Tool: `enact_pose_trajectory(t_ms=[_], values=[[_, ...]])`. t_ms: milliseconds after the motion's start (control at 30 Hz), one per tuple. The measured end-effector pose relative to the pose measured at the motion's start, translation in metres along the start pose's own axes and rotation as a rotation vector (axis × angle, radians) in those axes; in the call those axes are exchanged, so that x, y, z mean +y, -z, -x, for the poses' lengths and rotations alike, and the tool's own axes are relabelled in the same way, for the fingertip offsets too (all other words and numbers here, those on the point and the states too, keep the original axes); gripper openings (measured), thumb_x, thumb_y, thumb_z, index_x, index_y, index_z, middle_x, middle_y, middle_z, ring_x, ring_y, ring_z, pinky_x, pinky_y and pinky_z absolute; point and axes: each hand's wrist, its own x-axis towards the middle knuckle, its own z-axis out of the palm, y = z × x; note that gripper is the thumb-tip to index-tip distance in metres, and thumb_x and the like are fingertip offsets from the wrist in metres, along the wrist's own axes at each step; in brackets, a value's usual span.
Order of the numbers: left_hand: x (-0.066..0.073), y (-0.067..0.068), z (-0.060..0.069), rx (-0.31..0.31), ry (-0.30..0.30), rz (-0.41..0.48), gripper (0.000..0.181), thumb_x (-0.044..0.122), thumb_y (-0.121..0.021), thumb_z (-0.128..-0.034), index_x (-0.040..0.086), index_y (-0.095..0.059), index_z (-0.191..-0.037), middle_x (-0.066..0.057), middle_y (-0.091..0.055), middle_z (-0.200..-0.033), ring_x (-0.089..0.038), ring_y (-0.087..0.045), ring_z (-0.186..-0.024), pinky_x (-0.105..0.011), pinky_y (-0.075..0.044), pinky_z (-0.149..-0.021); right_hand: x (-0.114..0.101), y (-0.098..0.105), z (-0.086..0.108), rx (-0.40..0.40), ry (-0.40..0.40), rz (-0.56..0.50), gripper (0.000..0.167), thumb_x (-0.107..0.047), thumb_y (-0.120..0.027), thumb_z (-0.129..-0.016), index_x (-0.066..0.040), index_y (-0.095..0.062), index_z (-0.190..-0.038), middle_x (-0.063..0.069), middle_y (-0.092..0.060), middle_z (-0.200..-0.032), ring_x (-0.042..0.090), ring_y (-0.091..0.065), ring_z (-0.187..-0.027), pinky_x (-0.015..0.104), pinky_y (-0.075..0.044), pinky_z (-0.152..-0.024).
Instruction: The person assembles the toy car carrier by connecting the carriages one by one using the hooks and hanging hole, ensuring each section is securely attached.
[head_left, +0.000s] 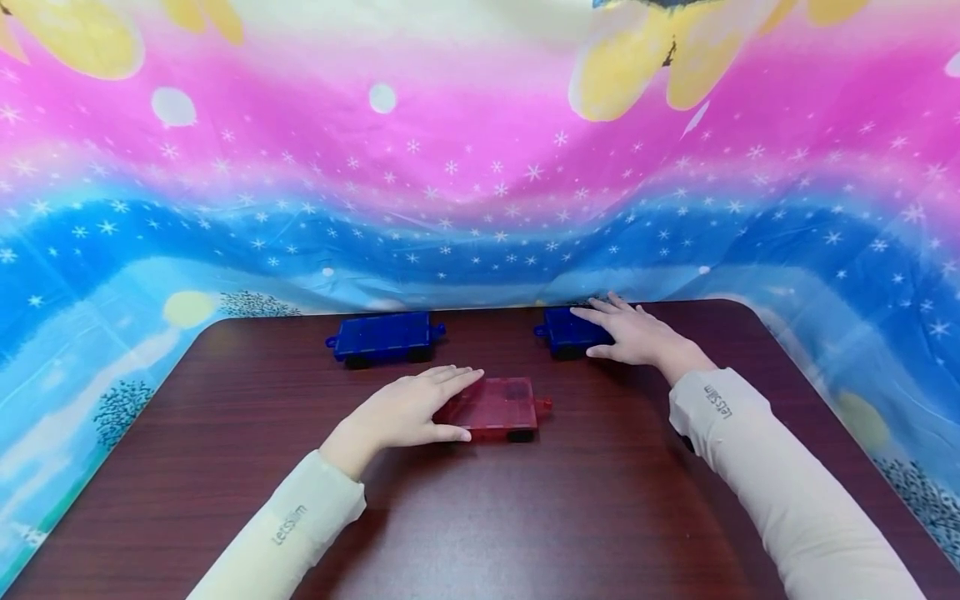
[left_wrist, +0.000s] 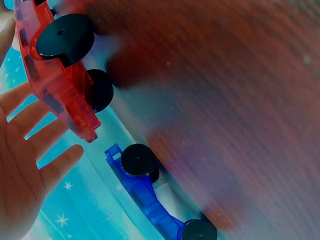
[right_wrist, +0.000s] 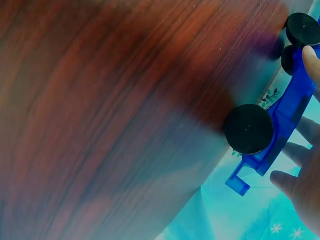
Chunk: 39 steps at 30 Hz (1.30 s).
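Observation:
A translucent red wheeled car (head_left: 506, 404) stands near the middle of the table, its hook pointing right. My left hand (head_left: 405, 408) lies over its left end, thumb along the near side and fingers extended across the top. In the left wrist view, spread fingers of that hand (left_wrist: 25, 145) show behind the red car (left_wrist: 55, 90). At the back right, my right hand (head_left: 637, 333) covers the right end of a blue car (head_left: 566, 329), fingers spread. The right wrist view has the thumb of this hand (right_wrist: 307, 185) against the side of the blue car (right_wrist: 290, 110).
Another blue car (head_left: 386, 336) with a hook at each end stands at the back left, near the far edge of the brown table (head_left: 247, 400). A patterned pink and blue cloth (head_left: 465, 167) hangs behind and beside the table.

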Motion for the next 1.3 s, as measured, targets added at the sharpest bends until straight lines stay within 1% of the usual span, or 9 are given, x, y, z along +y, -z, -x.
enact_pose_trajectory(t_ms=[100, 267, 467, 600, 833, 967, 1033, 1300], values=[[0.0, -0.002, -0.001, -0.006, 0.002, -0.004, 0.083, 0.056, -0.068, -0.0873, 0.022, -0.036, -0.156, -0.008, -0.043, -0.157, -0.027, -0.04, -0.146, -0.049, -0.041, -0.113, 0.001, 0.0, 0.0, 0.005, 0.009, -0.017, 0.07, -0.032, -0.065, -0.096, -0.019, -0.033, -0.157, 0.023, -0.024, -0.162, 0.052, -0.009, -0.15, 0.075, -0.016, -0.112], [0.001, -0.001, -0.002, -0.015, 0.005, -0.009, 0.08, 0.054, -0.068, -0.0881, 0.019, -0.04, -0.154, -0.007, -0.044, -0.155, -0.027, -0.044, -0.143, -0.047, -0.042, -0.113, 0.005, -0.001, 0.0, 0.019, 0.013, -0.01, 0.07, -0.028, -0.068, -0.095, -0.018, -0.035, -0.156, 0.024, -0.026, -0.161, 0.053, -0.014, -0.148, 0.074, -0.021, -0.112], [0.001, 0.0, -0.003, -0.024, -0.002, 0.04, 0.076, 0.05, -0.07, -0.0885, 0.017, -0.044, -0.151, -0.009, -0.045, -0.155, -0.029, -0.045, -0.142, -0.047, -0.041, -0.114, 0.01, -0.001, 0.002, 0.049, 0.007, -0.012, 0.071, -0.031, -0.073, -0.091, -0.018, -0.041, -0.153, 0.025, -0.034, -0.156, 0.052, -0.023, -0.145, 0.07, -0.033, -0.108], [0.001, -0.001, -0.004, -0.026, 0.0, 0.053, 0.075, 0.049, -0.071, -0.088, 0.016, -0.045, -0.151, -0.009, -0.045, -0.155, -0.029, -0.045, -0.142, -0.046, -0.041, -0.114, 0.012, -0.001, 0.005, 0.056, -0.01, -0.009, 0.071, -0.035, -0.075, -0.089, -0.019, -0.045, -0.151, 0.027, -0.038, -0.153, 0.052, -0.029, -0.142, 0.069, -0.038, -0.104], [0.0, -0.003, -0.005, -0.026, 0.005, 0.078, 0.075, 0.047, -0.072, -0.0878, 0.016, -0.046, -0.15, -0.01, -0.046, -0.154, -0.03, -0.046, -0.141, -0.047, -0.04, -0.115, 0.016, -0.001, 0.012, 0.059, -0.034, -0.011, 0.072, -0.039, -0.077, -0.085, -0.021, -0.049, -0.148, 0.027, -0.042, -0.149, 0.05, -0.035, -0.139, 0.068, -0.041, -0.102], [0.0, -0.002, -0.005, -0.034, 0.026, 0.096, 0.074, 0.046, -0.074, -0.0871, 0.017, -0.047, -0.15, -0.009, -0.046, -0.154, -0.031, -0.045, -0.141, -0.048, -0.04, -0.115, 0.017, 0.0, 0.017, 0.061, -0.038, -0.006, 0.072, -0.041, -0.078, -0.084, -0.021, -0.05, -0.148, 0.026, -0.044, -0.148, 0.051, -0.034, -0.139, 0.069, -0.04, -0.102], [0.001, -0.001, -0.005, -0.036, 0.032, 0.103, 0.074, 0.045, -0.074, -0.087, 0.017, -0.047, -0.149, -0.01, -0.046, -0.154, -0.032, -0.046, -0.141, -0.048, -0.04, -0.115, 0.017, 0.001, 0.02, 0.062, -0.043, -0.006, 0.072, -0.041, -0.078, -0.084, -0.022, -0.05, -0.147, 0.026, -0.042, -0.149, 0.052, -0.032, -0.14, 0.07, -0.04, -0.102], [0.0, -0.001, -0.006, -0.036, 0.036, 0.125, 0.073, 0.042, -0.076, -0.0861, 0.015, -0.049, -0.148, -0.01, -0.047, -0.152, -0.032, -0.047, -0.139, -0.047, -0.041, -0.114, 0.013, 0.01, 0.034, 0.058, -0.041, -0.005, 0.07, -0.041, -0.078, -0.084, -0.021, -0.051, -0.146, 0.026, -0.043, -0.149, 0.051, -0.033, -0.14, 0.07, -0.04, -0.101]])
